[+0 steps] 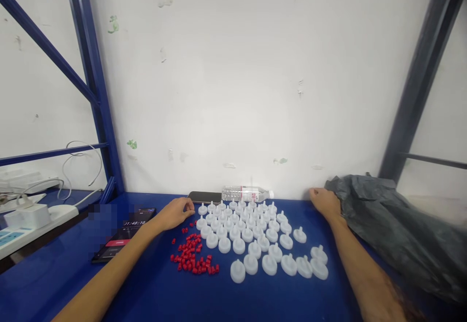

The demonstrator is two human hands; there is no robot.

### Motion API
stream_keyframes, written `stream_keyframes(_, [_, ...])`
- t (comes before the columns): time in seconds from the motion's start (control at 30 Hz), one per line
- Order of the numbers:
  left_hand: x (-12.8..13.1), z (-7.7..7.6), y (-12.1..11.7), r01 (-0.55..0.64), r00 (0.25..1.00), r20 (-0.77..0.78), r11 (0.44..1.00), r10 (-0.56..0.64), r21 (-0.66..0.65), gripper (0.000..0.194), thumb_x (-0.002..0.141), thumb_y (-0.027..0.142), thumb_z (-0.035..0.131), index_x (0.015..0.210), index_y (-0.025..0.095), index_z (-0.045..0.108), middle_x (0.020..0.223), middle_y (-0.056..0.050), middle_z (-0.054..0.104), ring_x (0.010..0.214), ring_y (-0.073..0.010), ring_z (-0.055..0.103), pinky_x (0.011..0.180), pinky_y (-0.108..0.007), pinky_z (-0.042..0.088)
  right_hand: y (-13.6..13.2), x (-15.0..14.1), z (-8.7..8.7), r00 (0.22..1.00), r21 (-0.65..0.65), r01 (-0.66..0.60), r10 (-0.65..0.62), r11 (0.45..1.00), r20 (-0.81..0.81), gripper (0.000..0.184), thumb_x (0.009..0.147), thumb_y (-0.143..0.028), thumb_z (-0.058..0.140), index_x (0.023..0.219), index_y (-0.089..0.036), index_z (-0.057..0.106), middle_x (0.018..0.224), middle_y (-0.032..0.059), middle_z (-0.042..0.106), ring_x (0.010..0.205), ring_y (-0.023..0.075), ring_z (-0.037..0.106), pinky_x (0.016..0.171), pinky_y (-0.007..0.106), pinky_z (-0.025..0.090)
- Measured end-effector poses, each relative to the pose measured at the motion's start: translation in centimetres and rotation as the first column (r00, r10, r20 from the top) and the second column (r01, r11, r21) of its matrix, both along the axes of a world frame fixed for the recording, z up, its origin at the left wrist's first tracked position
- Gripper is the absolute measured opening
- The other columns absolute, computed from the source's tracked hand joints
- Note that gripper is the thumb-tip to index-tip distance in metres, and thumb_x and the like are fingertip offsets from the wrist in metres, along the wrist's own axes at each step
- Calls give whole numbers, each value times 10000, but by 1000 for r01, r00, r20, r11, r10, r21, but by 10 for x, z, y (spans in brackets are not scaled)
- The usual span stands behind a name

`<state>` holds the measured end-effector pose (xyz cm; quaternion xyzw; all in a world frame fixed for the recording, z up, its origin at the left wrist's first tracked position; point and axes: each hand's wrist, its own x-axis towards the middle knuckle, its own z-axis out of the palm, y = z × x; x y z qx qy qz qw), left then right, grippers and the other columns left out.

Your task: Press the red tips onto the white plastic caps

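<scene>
My left hand (178, 212) rests on the blue table at the left of a group of white round plastic caps with nozzles (239, 245). Its fingers are loosely bent, with a gap at the thumb, and nothing shows between them. On the far right side, my right hand (324, 202) lies close to the wall, beside a dark plastic bag (365, 200). Those fingers are curled in, and no object shows in them. Most white caps stand nozzle up. A loose pile of small red caps (191, 254) lies in front of my left hand.
A clear water bottle (246, 194) lies against the wall next to a dark phone (204, 197). At left, another phone (124, 234) displays a timer, near a white power strip (40, 229) with cables. Blue metal posts (97, 83) frame the table (175, 297).
</scene>
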<state>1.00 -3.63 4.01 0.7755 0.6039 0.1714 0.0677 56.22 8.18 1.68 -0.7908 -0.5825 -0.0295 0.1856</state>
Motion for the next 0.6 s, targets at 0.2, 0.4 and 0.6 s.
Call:
stream_keyframes(0.2, [15, 5, -5, -5, 998, 60, 987, -4, 159, 294, 1004, 393, 623, 1211, 185, 641, 1155, -72, 699, 969, -229, 694, 867, -450, 599, -1, -1, 2, 1000, -10, -3, 3, 1000, 3, 321, 996, -404, 647, 1234, -189, 639, 1250, 84, 665, 1055, 233, 675, 904, 455, 584])
stream_keyframes(0.4, [28, 4, -11, 45, 998, 44, 983, -53, 176, 292, 1009, 385, 615, 1225, 191, 646, 1187, -77, 699, 1036, -248, 685, 935, -488, 574, -2, -1, 2, 1000, -11, -1, 1, 1000, -4, 286, 998, -398, 644, 1217, -215, 653, 1267, 81, 659, 1065, 229, 669, 911, 430, 580])
stream_keyframes(0.6, [30, 7, -13, -7, 1000, 25, 984, 2, 179, 233, 1008, 387, 615, 1101, 187, 687, 1115, -62, 718, 1005, -234, 687, 923, -471, 572, -5, -3, 4, 1000, 16, 0, 0, 1000, -31, 286, 999, -396, 643, 1218, -213, 652, 1265, 82, 659, 1057, 226, 671, 904, 426, 583])
